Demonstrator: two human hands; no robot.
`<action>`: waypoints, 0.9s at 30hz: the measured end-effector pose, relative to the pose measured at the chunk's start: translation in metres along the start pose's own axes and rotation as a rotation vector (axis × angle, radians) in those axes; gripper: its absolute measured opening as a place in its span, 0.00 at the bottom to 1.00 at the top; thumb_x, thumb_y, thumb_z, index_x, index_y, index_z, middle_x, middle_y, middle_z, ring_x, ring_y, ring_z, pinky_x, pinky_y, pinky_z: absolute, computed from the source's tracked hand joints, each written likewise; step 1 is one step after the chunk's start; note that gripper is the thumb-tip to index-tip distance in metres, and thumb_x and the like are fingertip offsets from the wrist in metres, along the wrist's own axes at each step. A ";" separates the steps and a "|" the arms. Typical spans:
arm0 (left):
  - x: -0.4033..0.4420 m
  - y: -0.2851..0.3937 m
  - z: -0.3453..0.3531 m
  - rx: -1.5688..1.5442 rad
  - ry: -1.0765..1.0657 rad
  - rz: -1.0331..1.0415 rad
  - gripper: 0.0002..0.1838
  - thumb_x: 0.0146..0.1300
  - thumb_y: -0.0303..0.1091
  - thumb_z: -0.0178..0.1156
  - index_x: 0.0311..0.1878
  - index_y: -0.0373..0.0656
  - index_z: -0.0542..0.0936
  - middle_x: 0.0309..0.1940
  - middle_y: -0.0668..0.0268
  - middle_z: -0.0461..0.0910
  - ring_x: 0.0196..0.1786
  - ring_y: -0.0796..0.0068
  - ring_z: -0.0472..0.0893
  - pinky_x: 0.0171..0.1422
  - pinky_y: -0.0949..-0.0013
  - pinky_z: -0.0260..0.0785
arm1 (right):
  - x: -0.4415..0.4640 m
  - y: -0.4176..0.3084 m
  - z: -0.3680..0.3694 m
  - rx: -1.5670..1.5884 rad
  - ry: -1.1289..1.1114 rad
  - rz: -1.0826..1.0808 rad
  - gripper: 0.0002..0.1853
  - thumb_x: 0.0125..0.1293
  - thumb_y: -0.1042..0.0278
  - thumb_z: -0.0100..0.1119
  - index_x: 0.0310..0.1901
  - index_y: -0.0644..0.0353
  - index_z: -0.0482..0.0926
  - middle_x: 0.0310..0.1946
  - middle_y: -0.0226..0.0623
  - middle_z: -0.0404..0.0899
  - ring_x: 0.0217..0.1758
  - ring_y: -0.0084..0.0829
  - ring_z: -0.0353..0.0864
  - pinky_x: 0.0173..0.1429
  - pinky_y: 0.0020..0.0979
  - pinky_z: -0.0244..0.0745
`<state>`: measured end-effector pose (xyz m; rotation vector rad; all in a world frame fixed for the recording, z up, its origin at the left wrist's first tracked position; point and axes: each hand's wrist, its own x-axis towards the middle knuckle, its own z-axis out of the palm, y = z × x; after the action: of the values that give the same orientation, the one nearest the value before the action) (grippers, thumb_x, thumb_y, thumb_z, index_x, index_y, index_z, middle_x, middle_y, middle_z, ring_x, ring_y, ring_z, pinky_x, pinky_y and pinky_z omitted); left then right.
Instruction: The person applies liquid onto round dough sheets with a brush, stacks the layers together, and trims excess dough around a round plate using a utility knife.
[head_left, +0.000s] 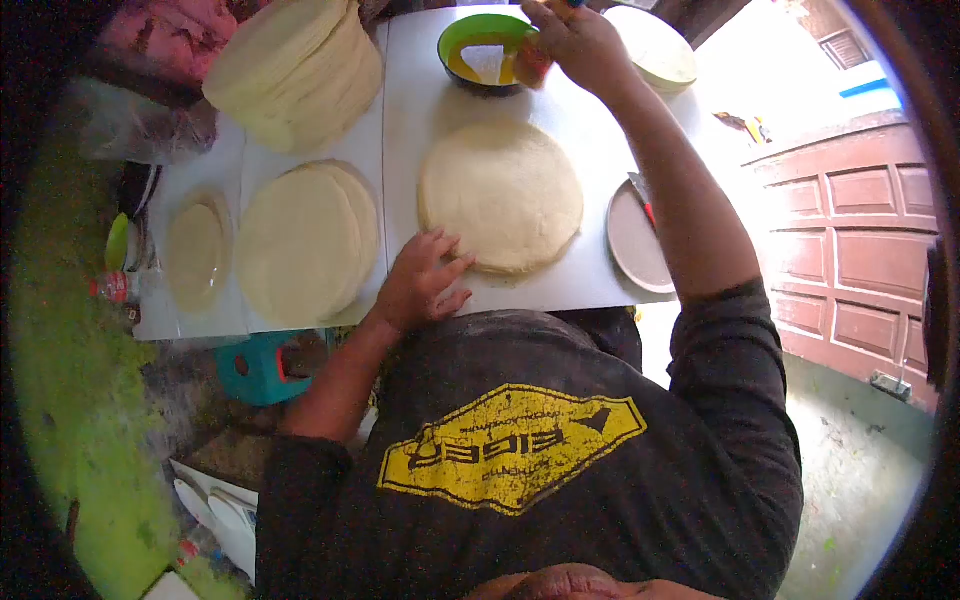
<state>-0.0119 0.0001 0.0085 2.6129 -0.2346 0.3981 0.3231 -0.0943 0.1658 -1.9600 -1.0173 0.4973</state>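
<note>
My right hand [580, 45] is closed around a brush [533, 66] with a reddish head, held at the right rim of a green bowl [458, 45]. Yellow liquid lies in that bowl. Below it on the white table is a round of thin, pale dough sheets [500, 195], apparently stacked. My left hand [425, 280] rests at the lower left edge of this dough, fingers spread and holding nothing.
To the left lie a low dough stack [300, 245], a taller stack [290, 75] and a plastic-covered round [197, 255]. A grey plate [632, 245] with a red-handled knife [641, 190] sits right. More rounds [655, 50] stand at the upper right.
</note>
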 end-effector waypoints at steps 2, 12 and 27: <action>-0.002 -0.003 0.002 -0.005 -0.003 -0.010 0.26 0.50 0.39 0.70 0.55 0.48 0.80 0.58 0.55 0.72 0.64 0.48 0.69 0.70 0.47 0.61 | 0.040 0.021 0.020 -0.031 0.162 -0.092 0.26 0.72 0.43 0.47 0.32 0.59 0.83 0.24 0.38 0.83 0.31 0.39 0.84 0.41 0.38 0.76; -0.012 -0.005 0.003 -0.048 0.027 -0.060 0.25 0.49 0.39 0.69 0.53 0.47 0.80 0.57 0.58 0.73 0.63 0.50 0.71 0.69 0.50 0.64 | 0.101 0.067 0.053 -0.575 0.176 -0.038 0.24 0.70 0.41 0.48 0.39 0.55 0.83 0.29 0.44 0.83 0.37 0.46 0.84 0.43 0.45 0.77; -0.006 0.000 -0.002 -0.010 0.085 -0.086 0.22 0.51 0.39 0.68 0.51 0.45 0.80 0.55 0.57 0.75 0.63 0.52 0.73 0.67 0.52 0.65 | -0.084 0.035 0.095 -0.615 0.025 -0.245 0.10 0.63 0.56 0.64 0.38 0.52 0.79 0.36 0.41 0.80 0.40 0.46 0.82 0.42 0.43 0.77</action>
<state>-0.0183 0.0015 0.0078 2.5789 -0.0944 0.4753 0.2271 -0.1251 0.0805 -2.3073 -1.4967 0.0126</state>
